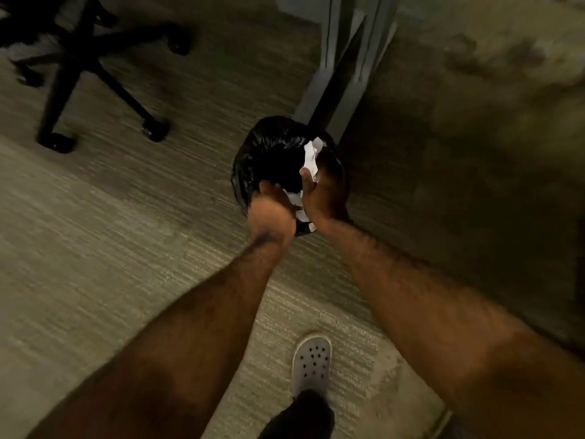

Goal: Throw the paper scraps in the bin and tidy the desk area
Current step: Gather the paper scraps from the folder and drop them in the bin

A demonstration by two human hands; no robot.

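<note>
Both hands, left (pixel 269 213) and right (pixel 326 191), cupped around white paper scraps (pixel 311 153) directly over the black-bagged bin (pixel 269 147); bin's inside too dark to see.

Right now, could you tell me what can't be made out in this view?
- Head view: inside of the bin is too dark; contents unknown.
- Paper scraps: mostly covered by the left hand and right hand.
- Office chair: seat cut off by the top edge, blurred.
- The desk's top is out of frame.
</note>
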